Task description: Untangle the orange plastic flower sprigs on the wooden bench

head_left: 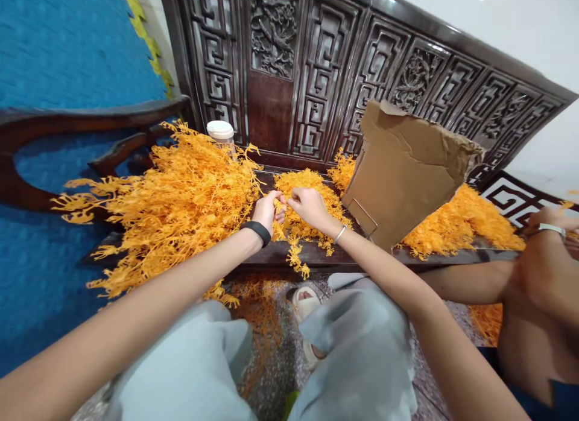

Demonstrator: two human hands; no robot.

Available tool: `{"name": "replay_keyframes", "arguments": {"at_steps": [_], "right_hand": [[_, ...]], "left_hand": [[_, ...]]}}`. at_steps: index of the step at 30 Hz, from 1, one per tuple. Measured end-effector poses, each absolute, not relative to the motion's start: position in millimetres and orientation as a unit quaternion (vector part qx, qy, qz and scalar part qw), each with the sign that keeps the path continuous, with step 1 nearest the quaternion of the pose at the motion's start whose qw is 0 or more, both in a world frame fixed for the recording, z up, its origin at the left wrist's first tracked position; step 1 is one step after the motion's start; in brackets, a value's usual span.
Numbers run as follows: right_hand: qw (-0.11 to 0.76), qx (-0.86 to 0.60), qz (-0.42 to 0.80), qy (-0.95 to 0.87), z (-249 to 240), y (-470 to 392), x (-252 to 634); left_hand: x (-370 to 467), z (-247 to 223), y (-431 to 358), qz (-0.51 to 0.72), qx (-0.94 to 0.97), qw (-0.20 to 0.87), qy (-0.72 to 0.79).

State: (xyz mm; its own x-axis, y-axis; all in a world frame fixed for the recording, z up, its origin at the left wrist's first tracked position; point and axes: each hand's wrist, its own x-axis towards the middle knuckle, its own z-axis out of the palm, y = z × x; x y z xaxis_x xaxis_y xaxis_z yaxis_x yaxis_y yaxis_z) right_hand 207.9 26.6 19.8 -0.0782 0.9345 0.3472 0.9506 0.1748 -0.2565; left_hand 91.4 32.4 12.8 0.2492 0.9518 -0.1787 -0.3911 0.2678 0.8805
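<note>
My left hand (pixel 267 210), with a black band at the wrist, has its fingers curled round a small orange plastic piece (pixel 277 205). Close beside it is my right hand (pixel 310 207), wearing a silver bangle. Its fingers are pinched together near that piece; what lies between the fingertips is too small to make out. Below both hands, a low heap of loose orange plastic pieces (pixel 305 183) covers part of the dark wooden bench (pixel 271 252), and a few hang over its front edge. A large pile of branching orange plastic strands (pixel 181 198) stands left of my left hand.
A cardboard sheet (pixel 407 167) stands upright right of my hands, with another orange heap (pixel 461 222) beyond. A white-lidded jar (pixel 221 131) stands behind the large pile. The carved backrest (pixel 275 113) rises behind. At right is another person's hand (pixel 549 219). Orange bits litter the floor.
</note>
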Motion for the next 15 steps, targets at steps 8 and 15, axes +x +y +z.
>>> {"name": "replay_keyframes", "arguments": {"at_steps": [8, 15], "right_hand": [[0.212, -0.671, -0.014, -0.710, 22, 34, 207], [0.200, -0.676, -0.021, -0.709, 26, 31, 204]], "left_hand": [[99, 18, 34, 0.488, 0.352, 0.694, 0.396], [103, 21, 34, 0.503, 0.338, 0.688, 0.400]]}}
